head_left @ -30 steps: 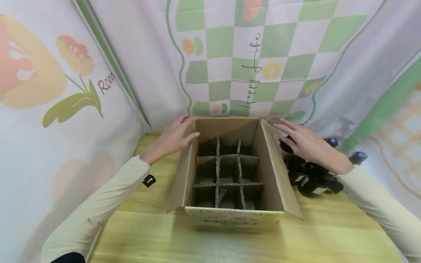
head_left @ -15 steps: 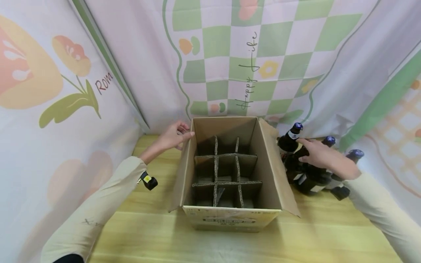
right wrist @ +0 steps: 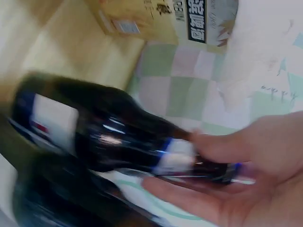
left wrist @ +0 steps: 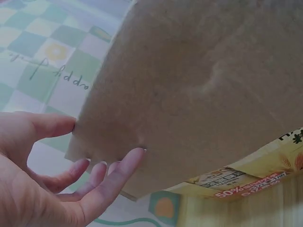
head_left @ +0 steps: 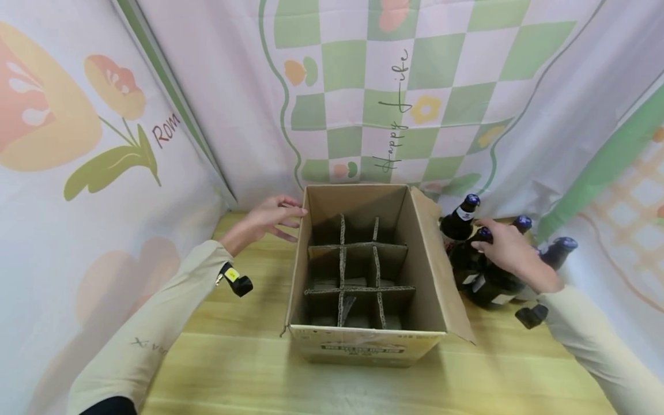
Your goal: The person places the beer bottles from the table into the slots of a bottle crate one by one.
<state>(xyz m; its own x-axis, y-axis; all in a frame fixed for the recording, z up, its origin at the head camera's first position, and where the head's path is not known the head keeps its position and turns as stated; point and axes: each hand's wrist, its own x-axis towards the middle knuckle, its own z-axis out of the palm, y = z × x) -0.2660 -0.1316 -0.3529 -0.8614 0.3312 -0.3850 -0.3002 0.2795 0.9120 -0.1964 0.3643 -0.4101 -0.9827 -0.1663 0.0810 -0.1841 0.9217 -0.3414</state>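
An open cardboard box (head_left: 358,351) with a divider grid (head_left: 360,290) stands upright on the table, and the cells I can see into hold no bottles. My left hand (head_left: 270,218) is at its left rim, toward the back. In the left wrist view, that hand's loosely spread fingers (left wrist: 125,165) touch the brown cardboard flap (left wrist: 189,94). To the right of the box, my right hand (head_left: 510,248) grips a dark glass beer bottle (right wrist: 118,130) by its neck, thumb on one side and fingers on the other. The bottle has a blue cap and a pale label.
Several more dark bottles stand close around the held one, among them a back one (head_left: 459,222) near the box and another (head_left: 557,253) at the far right. The box's right flap (head_left: 446,271) leans outward toward them. A patterned curtain (head_left: 353,115) hangs behind the wooden table (head_left: 233,351).
My right hand has left the right flap's back end and taken a bottle's neck. My left hand has dropped slightly along the rim, and the left flap has swung down outside the box.
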